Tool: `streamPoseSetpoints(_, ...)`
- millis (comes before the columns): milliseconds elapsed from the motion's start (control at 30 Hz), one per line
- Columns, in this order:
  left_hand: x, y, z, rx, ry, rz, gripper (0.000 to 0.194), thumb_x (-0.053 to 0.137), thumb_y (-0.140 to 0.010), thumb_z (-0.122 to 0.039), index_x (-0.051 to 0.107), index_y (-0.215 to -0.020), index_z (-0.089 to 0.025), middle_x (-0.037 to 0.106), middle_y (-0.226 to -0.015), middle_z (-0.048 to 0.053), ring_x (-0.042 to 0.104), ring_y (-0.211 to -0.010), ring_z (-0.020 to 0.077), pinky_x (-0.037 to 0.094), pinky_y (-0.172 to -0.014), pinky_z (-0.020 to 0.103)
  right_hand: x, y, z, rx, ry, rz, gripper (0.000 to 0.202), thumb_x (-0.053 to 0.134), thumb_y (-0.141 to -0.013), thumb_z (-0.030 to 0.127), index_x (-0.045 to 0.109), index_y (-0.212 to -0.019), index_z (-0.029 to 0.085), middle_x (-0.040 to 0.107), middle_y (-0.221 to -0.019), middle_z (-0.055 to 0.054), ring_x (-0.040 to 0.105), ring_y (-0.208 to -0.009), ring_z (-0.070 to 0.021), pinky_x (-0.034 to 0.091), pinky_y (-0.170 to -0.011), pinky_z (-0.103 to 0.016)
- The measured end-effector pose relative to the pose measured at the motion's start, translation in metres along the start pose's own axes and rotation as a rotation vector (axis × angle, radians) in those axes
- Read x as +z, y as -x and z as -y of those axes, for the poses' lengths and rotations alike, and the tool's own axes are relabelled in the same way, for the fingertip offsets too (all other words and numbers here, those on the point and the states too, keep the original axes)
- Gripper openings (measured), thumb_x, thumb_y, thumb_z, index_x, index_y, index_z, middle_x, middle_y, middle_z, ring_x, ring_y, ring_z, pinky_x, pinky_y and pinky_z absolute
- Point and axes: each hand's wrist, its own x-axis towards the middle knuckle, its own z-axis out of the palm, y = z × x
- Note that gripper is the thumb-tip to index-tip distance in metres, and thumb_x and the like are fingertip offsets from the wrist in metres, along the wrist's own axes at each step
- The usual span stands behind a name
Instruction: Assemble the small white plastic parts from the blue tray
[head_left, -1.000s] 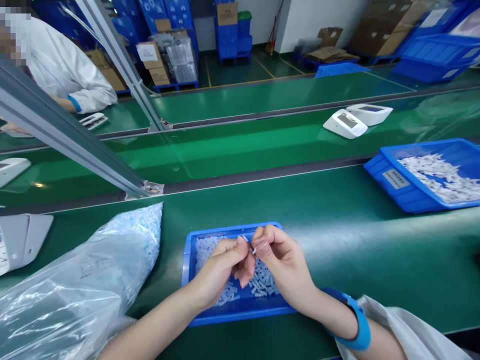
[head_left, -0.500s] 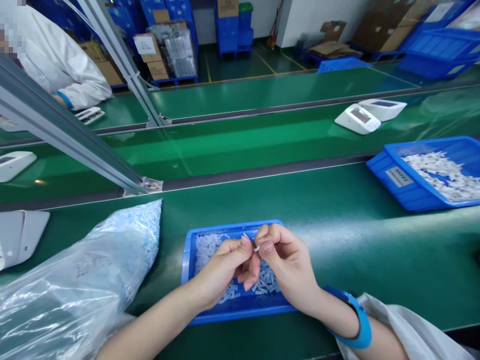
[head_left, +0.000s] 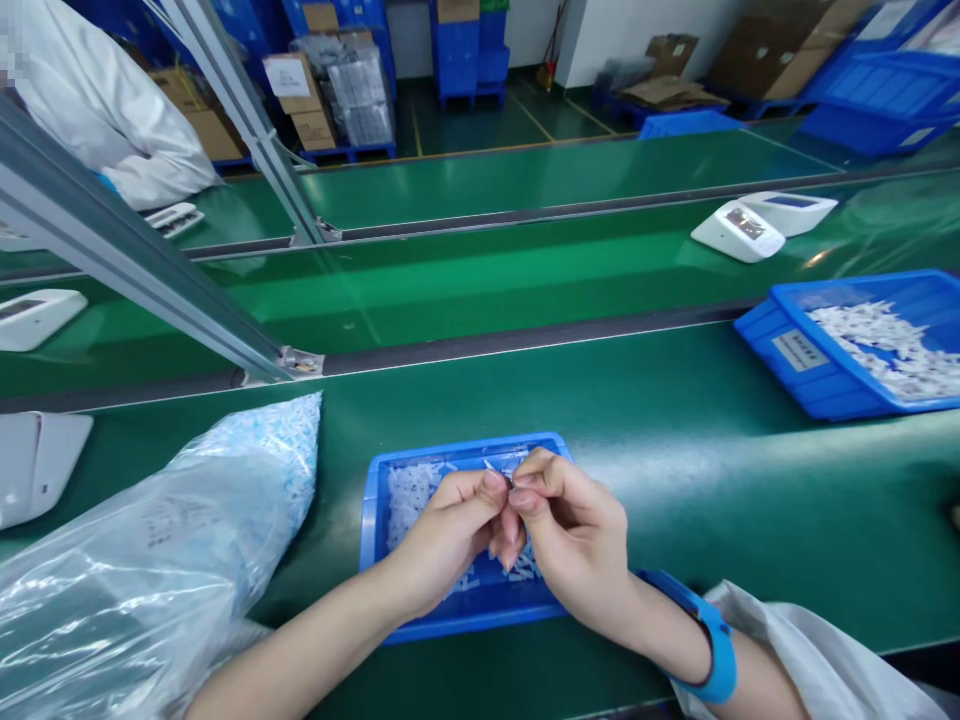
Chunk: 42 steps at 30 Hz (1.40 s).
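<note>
Blue plastic tray (head_left: 367, 520) on the green bench (head_left: 675, 400), small white pieces (head_left: 409, 490) lying in it. Left hand (head_left: 454, 530) and right hand (head_left: 581, 530) above, each closed in a pinch, tips meeting at a tiny part (head_left: 511, 484). Fingertips sit closer than a moment ago; the pale bit that showed between them is mostly covered, a dark sliver visible. Reads to me as a firmer pinch, fine close work. Cannot tell whether one piece or two. See-through plastic bag (head_left: 202, 530) of pale blue-white bits lies left of the tray; blue bin (head_left: 832, 380) of white parts (head_left: 870, 345) stands farther off, right. Two white devices (head_left: 739, 232) have slid rightward along the belt (head_left: 487, 275).
</note>
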Motion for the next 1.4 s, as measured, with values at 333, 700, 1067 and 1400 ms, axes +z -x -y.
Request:
streamPoseSetpoints(333,0.004,0.002,0.005,0.100,-0.068,0.000,0.051,0.060,-0.080,-0.057,0.056,-0.051,-0.015,0.052,-0.044,0.000,0.047,-0.047,0.0107,0.032,-0.052,0.025,0.000,0.006,0.000,-0.066,0.058,-0.032,0.024,0.053,-0.091,0.013,0.050,-0.069,0.022,0.053,-0.058,0.002,0.057,-0.054,-0.0133,0.047,-0.050,-0.028)
streamPoseSetpoints(700,-0.002,0.008,0.007,0.183,-0.302,-0.003,0.055,0.047,-0.090,-0.055,0.055,-0.053,-0.016,0.053,-0.048,0.000,0.045,-0.050,0.0110,0.034,-0.056,0.025,0.001,-0.002,0.004,0.073,-0.138,0.015,0.031,0.061,-0.089,0.031,0.051,-0.062,0.020,0.053,-0.062,0.002,0.054,-0.054,-0.0110,0.048,-0.048,-0.024)
streamPoseSetpoints(1067,-0.008,0.010,-0.002,0.253,-0.353,-0.016,0.053,0.045,-0.091,-0.055,0.061,-0.061,-0.014,0.053,-0.056,0.002,0.047,-0.055,0.0118,0.036,-0.057,0.025,-0.005,-0.009,0.002,0.153,-0.216,-0.031,0.023,0.067,-0.085,0.036,0.058,-0.070,0.020,0.056,-0.068,0.000,0.055,-0.061,-0.0118,0.050,-0.056,-0.025)
streamPoseSetpoints(1400,-0.006,0.013,-0.002,0.438,-0.740,-0.147,0.050,0.038,-0.095,-0.049,0.052,-0.059,-0.017,0.050,-0.055,0.000,0.046,-0.054,0.0120,0.033,-0.056,0.024,-0.005,-0.006,0.003,0.241,-0.357,0.143,0.019,0.056,-0.092,0.028,0.054,-0.076,0.020,0.053,-0.074,0.001,0.057,-0.063,-0.0110,0.049,-0.060,-0.025)
